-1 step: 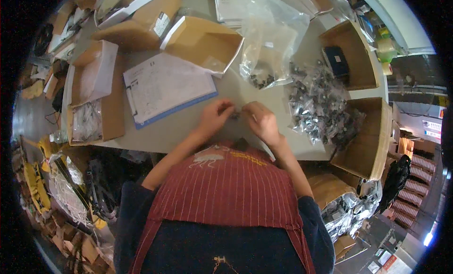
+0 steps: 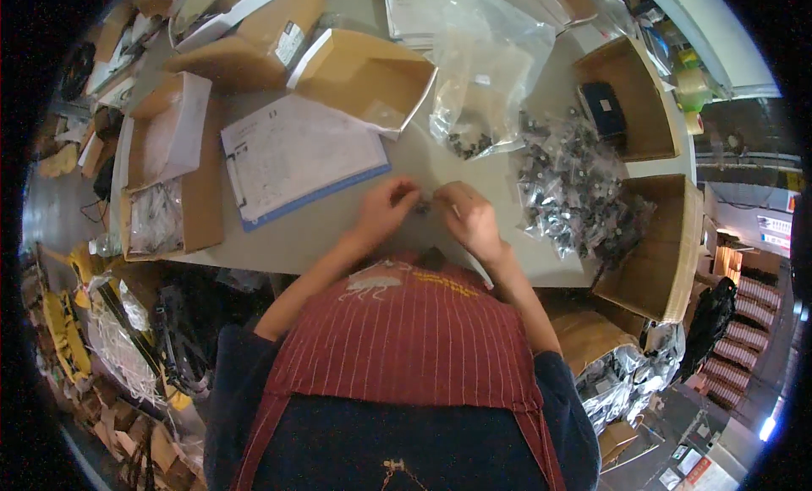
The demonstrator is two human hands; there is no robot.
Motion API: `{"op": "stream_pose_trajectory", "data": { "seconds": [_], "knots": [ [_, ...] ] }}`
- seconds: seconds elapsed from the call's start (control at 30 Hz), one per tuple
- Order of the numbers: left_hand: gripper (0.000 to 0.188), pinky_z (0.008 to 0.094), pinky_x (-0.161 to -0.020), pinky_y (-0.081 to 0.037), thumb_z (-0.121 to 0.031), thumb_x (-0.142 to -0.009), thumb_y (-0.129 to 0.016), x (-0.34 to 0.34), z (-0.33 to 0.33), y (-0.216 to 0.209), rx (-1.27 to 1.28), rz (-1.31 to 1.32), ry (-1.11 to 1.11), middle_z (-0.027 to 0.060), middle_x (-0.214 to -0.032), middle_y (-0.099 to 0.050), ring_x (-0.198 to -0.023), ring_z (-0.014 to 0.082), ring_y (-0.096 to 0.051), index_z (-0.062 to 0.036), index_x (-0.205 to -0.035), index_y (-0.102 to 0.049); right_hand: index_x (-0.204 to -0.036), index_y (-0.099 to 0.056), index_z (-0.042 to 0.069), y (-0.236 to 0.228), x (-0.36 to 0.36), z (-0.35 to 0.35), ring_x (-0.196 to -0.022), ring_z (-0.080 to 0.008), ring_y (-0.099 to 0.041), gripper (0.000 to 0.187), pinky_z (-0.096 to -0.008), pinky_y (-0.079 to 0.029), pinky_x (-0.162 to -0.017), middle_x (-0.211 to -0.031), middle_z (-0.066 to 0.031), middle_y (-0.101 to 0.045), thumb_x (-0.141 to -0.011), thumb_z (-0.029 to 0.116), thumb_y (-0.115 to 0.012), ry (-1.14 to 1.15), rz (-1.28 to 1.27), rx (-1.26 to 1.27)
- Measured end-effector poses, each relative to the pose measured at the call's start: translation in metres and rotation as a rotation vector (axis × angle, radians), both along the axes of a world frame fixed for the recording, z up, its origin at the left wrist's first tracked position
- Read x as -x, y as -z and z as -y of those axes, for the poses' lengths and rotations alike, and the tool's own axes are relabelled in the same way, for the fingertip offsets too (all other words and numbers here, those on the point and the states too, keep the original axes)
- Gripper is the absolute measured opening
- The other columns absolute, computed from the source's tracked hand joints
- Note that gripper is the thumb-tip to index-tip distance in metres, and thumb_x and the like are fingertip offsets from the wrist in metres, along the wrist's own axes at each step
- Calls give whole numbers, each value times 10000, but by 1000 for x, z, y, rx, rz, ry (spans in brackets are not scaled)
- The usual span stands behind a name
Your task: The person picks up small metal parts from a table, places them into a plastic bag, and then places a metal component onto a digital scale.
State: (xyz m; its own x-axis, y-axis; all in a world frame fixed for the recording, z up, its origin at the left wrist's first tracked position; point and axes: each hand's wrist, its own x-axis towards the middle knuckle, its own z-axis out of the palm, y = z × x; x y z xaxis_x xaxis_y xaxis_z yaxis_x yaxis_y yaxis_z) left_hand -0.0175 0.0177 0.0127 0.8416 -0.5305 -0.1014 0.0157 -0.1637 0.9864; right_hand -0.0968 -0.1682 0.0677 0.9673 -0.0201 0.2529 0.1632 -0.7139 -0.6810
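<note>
Above the near part of the table, my left hand (image 2: 389,210) and my right hand (image 2: 467,219) face each other with curled, pinching fingers. Between their fingertips shows a small dark piece (image 2: 421,206), too small to name; which hand grips it is hard to see. Right of my right hand lies a heap of small clear bags with dark parts (image 2: 568,186) in them. Beyond the hands, a large clear plastic bag (image 2: 486,76) lies flat with small loose dark parts (image 2: 470,146) at its mouth. To the left of my left hand is a blue clipboard with papers (image 2: 300,157).
An open cardboard tray (image 2: 364,76) stands past the clipboard. At the left edge is a cardboard box (image 2: 207,212) holding clear bags and a white-edged tray (image 2: 173,131). Two open cardboard boxes, a far one (image 2: 647,110) and a near one (image 2: 655,271), line the right edge.
</note>
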Motion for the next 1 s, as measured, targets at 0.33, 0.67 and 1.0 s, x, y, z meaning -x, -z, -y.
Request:
{"op": "stream_pose_trajectory", "data": {
  "seconds": [0.33,0.67,1.0],
  "knots": [
    [91,369,-691,-525,-99,-834,-694,-14,4,-18,-3,469,53,149,-827,-666,-800,324,-660,-61,-913,-667,-1026,-626,14,5,-8,-7,-876,-363,-641,159,-425,-516,-758,-949,-186,-637,-875,46,-664,-15,-81,-162],
    [120,360,-761,-542,-46,-826,-702,-69,30,-85,-54,666,178,98,-912,-696,-839,279,-687,-60,-940,-666,-971,-576,-6,-33,-17,17,-805,-166,-585,75,-300,-461,-743,-868,-70,-601,-915,41,-593,29,-174,-461],
    [365,469,-915,-504,-295,-737,-770,-201,30,-51,-1192,764,242,214,-1033,-671,-1137,402,-564,-31,-985,-722,-927,-620,14,-54,-7,69,-823,-150,-595,41,-300,-478,-789,-892,-61,-641,-939,22,-581,643,224,-801]
  ]
}}
